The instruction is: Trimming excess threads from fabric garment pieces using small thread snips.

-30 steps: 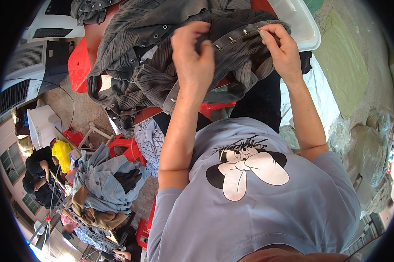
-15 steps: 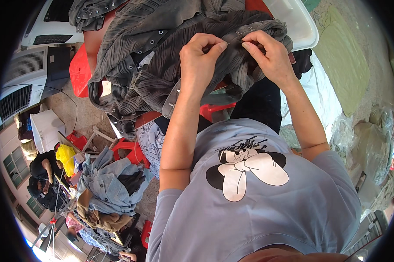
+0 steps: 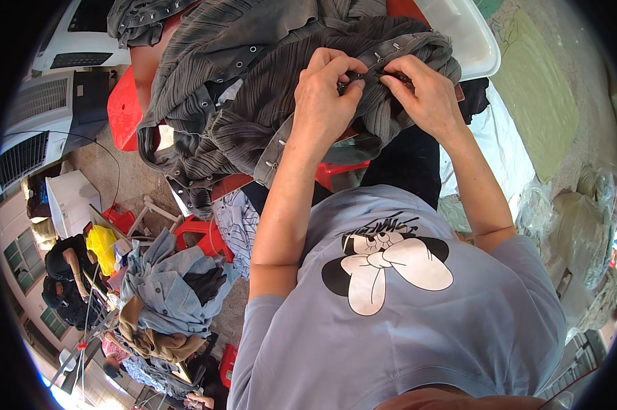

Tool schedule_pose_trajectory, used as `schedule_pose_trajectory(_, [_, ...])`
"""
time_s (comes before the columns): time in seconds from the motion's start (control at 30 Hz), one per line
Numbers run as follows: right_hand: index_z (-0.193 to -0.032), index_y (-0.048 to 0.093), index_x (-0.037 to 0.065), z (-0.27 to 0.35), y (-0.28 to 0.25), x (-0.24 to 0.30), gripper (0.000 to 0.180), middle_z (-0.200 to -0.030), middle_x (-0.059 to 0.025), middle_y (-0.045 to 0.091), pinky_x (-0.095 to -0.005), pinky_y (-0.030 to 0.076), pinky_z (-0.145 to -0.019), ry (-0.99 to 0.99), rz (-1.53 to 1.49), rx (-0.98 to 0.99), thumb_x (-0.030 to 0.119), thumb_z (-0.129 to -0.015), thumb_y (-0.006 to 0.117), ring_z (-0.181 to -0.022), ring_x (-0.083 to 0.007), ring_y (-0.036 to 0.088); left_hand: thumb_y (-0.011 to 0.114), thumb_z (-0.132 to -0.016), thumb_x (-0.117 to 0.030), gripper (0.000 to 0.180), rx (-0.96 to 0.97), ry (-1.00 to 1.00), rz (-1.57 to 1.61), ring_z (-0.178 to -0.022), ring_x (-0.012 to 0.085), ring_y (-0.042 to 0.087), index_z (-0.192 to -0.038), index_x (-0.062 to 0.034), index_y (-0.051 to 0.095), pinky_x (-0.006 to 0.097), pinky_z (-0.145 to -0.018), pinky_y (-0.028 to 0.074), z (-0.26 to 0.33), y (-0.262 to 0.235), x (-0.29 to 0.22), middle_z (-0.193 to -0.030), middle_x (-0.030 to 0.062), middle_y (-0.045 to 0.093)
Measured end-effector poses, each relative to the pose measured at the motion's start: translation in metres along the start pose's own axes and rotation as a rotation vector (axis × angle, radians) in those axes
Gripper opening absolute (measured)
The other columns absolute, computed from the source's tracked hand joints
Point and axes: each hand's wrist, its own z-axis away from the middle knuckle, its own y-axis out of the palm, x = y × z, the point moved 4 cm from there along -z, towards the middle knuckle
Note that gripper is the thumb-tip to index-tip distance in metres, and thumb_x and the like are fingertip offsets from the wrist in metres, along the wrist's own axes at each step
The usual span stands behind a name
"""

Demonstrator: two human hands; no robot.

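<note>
A heap of dark grey pleated garments (image 3: 267, 89) lies in front of me. Along one garment runs a plain band (image 3: 407, 44) bearing small metal fastenings, too small to make out exactly. My left hand (image 3: 327, 96) is closed, thumb and forefinger pinching dark cloth at this band. Close by on its right, my right hand (image 3: 421, 90) pinches the same band, fingers bent and thumb beneath. Whether either also grips a small metal piece is hidden. Round metal eyelets (image 3: 253, 49) show on another strip to the left.
A white plastic bin (image 3: 483, 48) stands beyond the heap at right, beside pale sheeting (image 3: 486, 143). Red stools (image 3: 202, 236) are at left, near a pile of blue garments (image 3: 172, 280). Farther left, another person (image 3: 69, 263) in dark clothes bends over.
My left hand has shifted right and turned, its fingers now curled closer to the band. My right hand has lowered slightly, and the band between them has been lifted and turned.
</note>
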Motion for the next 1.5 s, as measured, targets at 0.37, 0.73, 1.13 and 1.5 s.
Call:
schedule_pose_trajectory(0.37, [-0.098, 0.062, 0.008, 0.005, -0.003, -0.005, 0.018, -0.093, -0.0052, 0.066, -0.0359, 0.051, -0.064, 0.002, 0.017, -0.01, 0.024, -0.091, 0.066, -0.075, -0.027, 0.065, 0.072, -0.077, -0.005, 0.015, 0.018, 0.185, -0.214, -0.083, 0.0221, 0.063, -0.091, -0.0084, 0.072, 0.035, -0.085, 0.046, 0.003, 0.005, -0.004, -0.105, 0.0039, 0.061])
schedule_pose_trajectory(0.73, [-0.097, 0.062, 0.006, 0.006, -0.009, -0.004, 0.02, -0.091, -0.0047, 0.065, -0.0313, 0.051, -0.062, 0.008, -0.114, -0.076, 0.024, -0.09, 0.068, -0.07, -0.0222, 0.067, 0.067, -0.085, 0.0, 0.006, -0.009, -0.091, 0.326, -0.077, 0.0161, 0.066, -0.09, 0.0039, 0.067, 0.028, -0.069, 0.05, -0.005, 0.0, 0.025, -0.093, 0.0078, 0.062])
schedule_pose_trajectory(1.13, [-0.086, 0.059, 0.008, -0.02, -0.001, 0.034, 0.017, -0.081, -0.0038, 0.057, -0.0339, 0.051, -0.058, -0.422, 0.307, -0.013, 0.022, -0.086, 0.069, -0.073, -0.0225, 0.064, 0.063, -0.091, -0.001, 0.008, -0.031, -0.225, 0.496, -0.077, 0.0143, 0.069, -0.093, 0.0067, 0.064, 0.024, -0.065, 0.05, -0.003, -0.002, 0.025, -0.094, 0.008, 0.061])
schedule_pose_trajectory(1.5, [-0.084, 0.058, 0.008, -0.02, 0.003, 0.032, 0.017, -0.082, -0.0042, 0.059, -0.0344, 0.052, -0.059, -0.41, 0.327, 0.029, 0.022, -0.087, 0.068, -0.073, -0.0231, 0.064, 0.062, -0.092, -0.004, 0.009, -0.012, -0.219, 0.498, -0.074, 0.0121, 0.066, -0.094, 0.0045, 0.062, 0.024, -0.065, 0.048, -0.003, -0.001, 0.028, -0.085, 0.0071, 0.062])
